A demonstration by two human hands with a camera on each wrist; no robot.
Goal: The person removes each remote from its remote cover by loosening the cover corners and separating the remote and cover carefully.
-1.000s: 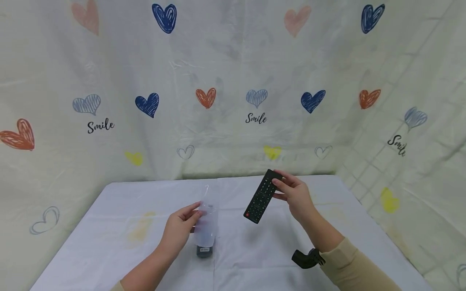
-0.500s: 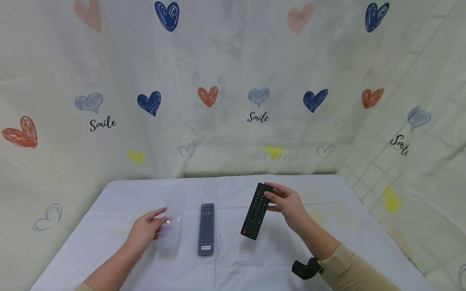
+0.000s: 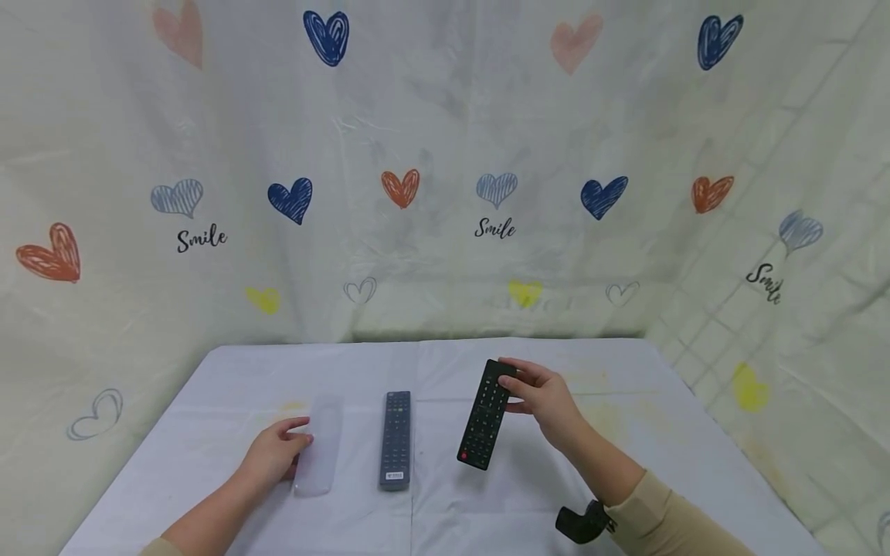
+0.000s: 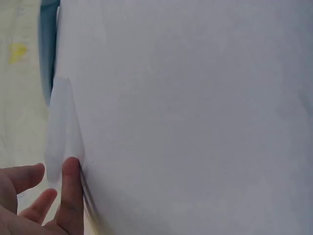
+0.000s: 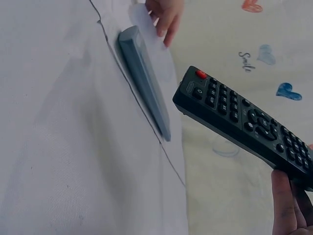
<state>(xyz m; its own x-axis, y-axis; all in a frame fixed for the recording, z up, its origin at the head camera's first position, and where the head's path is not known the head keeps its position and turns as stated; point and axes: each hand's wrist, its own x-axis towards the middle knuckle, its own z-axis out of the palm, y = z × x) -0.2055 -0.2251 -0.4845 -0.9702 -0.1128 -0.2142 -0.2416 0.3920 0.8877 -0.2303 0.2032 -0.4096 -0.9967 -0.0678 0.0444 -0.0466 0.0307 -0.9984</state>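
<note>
My right hand (image 3: pixel 549 403) grips a black remote control (image 3: pixel 480 425) by its upper end, thumb on the button side, holding it tilted above the table. Its red button shows at the lower end in the right wrist view. To the left, a clear plastic sleeve (image 3: pixel 320 452) lies on the table. My left hand (image 3: pixel 267 455) is beside it, fingertips right at its left edge; in the left wrist view the fingers (image 4: pixel 72 186) stand apart on either side of the sleeve's near end. Between the hands, a grey remote control (image 3: pixel 395 440) lies buttons up, a white label at its near end.
A white cloth covers the table (image 3: pixel 445 525), with a fold line running down its middle. Behind and to the right hangs a pale curtain (image 3: pixel 445 123) printed with hearts and "Smile". A black wrist mount (image 3: pixel 580 525) sticks out below my right forearm.
My left hand has drawn the plastic sleeve off the grey remote control and set it down to the left. My right hand has lowered the black remote control, which now stands more upright.
</note>
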